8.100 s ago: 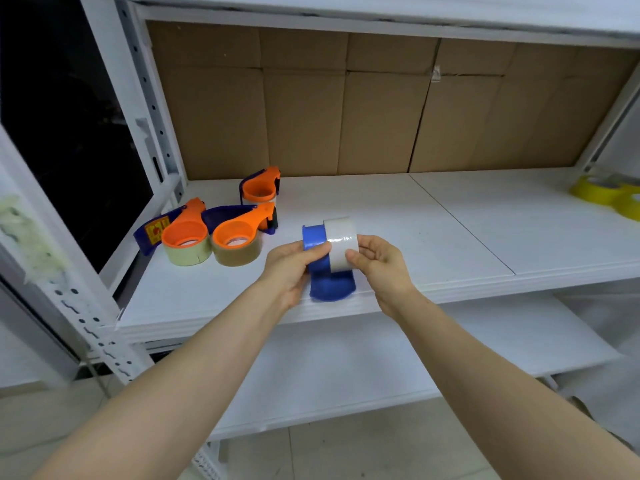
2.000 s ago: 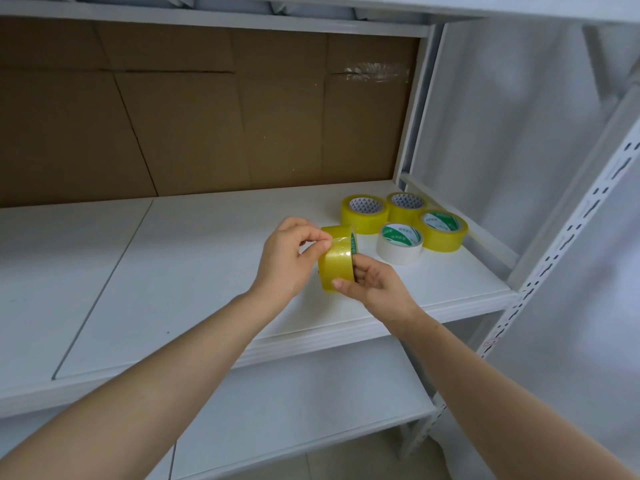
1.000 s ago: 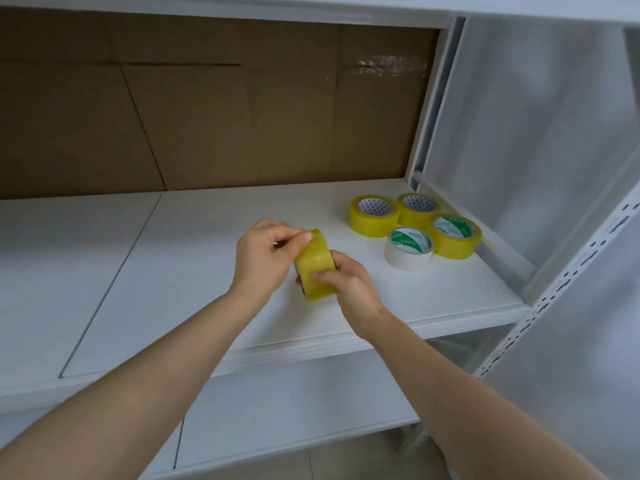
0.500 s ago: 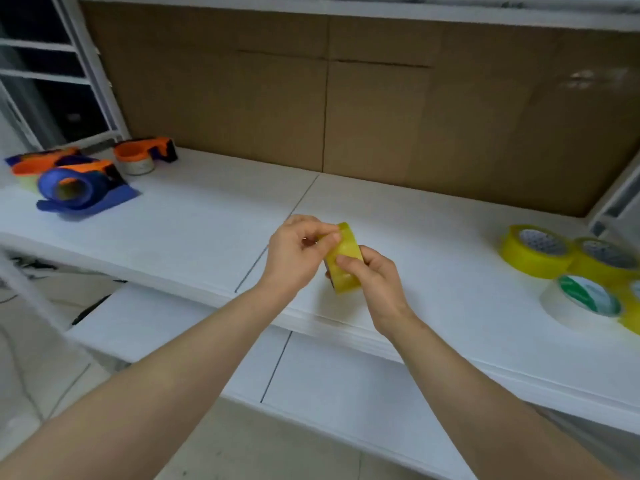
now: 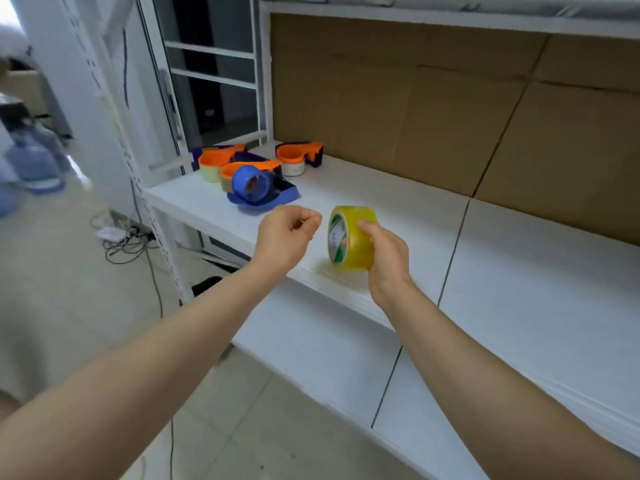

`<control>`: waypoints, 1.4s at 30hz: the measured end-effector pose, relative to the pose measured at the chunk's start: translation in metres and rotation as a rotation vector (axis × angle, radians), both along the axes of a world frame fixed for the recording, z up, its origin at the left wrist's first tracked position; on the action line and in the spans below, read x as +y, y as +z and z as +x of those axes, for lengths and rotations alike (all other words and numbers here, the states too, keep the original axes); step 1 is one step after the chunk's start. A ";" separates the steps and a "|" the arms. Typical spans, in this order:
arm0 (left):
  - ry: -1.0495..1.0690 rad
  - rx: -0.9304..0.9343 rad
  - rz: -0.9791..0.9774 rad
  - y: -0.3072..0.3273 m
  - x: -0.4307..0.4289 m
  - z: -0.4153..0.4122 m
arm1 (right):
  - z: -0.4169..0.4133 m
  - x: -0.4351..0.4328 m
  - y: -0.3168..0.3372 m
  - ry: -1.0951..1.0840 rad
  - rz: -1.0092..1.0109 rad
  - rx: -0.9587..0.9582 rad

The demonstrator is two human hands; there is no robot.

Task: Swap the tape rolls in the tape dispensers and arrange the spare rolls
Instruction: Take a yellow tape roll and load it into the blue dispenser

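Head view: right of the blue dispenser (image 5: 256, 188), the right hand (image 5: 388, 258) grips the yellow tape roll (image 5: 351, 237) upright over the white shelf (image 5: 519, 271), both hands apart, the left hand (image 5: 282, 237) curled on nothing visible, while orange dispensers (image 5: 299, 159) crowd behind the blue dispenser, before the cardboard backing (image 5: 415, 98).
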State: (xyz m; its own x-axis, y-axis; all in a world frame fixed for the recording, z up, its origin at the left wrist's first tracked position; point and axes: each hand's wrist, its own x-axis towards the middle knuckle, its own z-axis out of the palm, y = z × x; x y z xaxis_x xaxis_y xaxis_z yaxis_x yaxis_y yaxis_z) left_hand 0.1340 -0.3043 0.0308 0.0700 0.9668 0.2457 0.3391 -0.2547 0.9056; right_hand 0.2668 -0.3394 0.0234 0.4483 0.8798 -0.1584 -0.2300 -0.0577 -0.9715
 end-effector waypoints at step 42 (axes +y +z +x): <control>-0.814 -0.303 -0.634 -0.014 0.291 -0.019 | -0.059 0.210 -0.022 -0.740 0.058 0.246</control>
